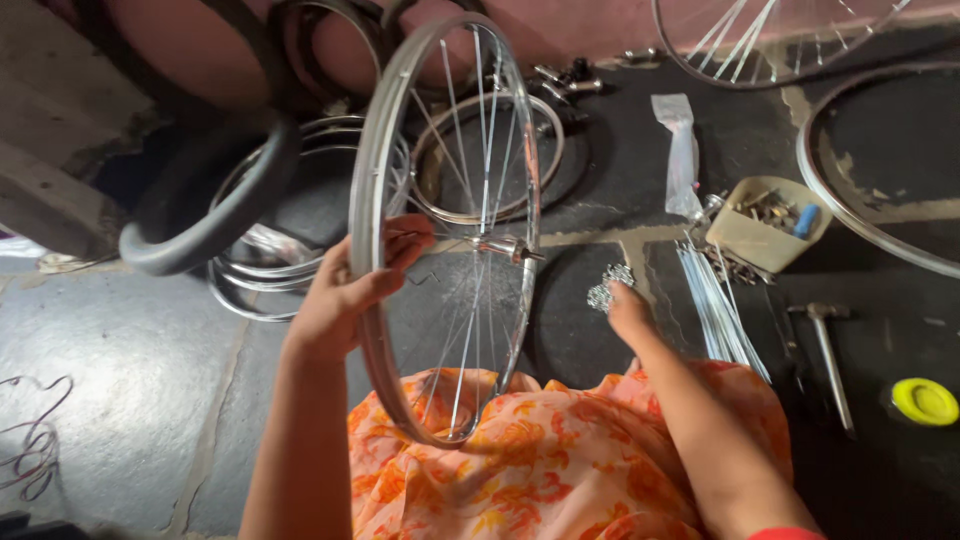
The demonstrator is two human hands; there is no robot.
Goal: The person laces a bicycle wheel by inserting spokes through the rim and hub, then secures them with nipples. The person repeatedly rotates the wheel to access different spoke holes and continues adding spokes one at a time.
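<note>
i see my left hand [345, 290] wrapped around the near-left side of a silver bicycle wheel rim [372, 180], fingers curled over the metal and the thumb pressed on its outer edge, so the grip is closed firmly on it. the rim stands upright, a little tilted, its lower end resting on the orange flowered cloth [540, 460] over my lap, its top reaching toward the far wall. thin spokes run from the rim to the hub [500, 246] in the middle, which sticks out to the right.

my right hand [627, 310] is down low to the right of the wheel, fingers bent toward a small heap of shiny spoke nipples [603, 290] on the dark floor [130, 350]; the fingertips are touching or just beside the heap, and i cannot tell whether they have pinched any.

right of that hand lies a bundle of loose spokes [715, 305], and beyond it a beige tray [765, 240] of small parts with a clear plastic bag [680, 150] just to its left. a hammer [830, 350] lies near right, with a yellow round lid [925, 400] beside it. far left, a black tyre [200, 225] leans over a stack of bare rims [270, 270], and another rim [860, 215] lies at the right edge.
</note>
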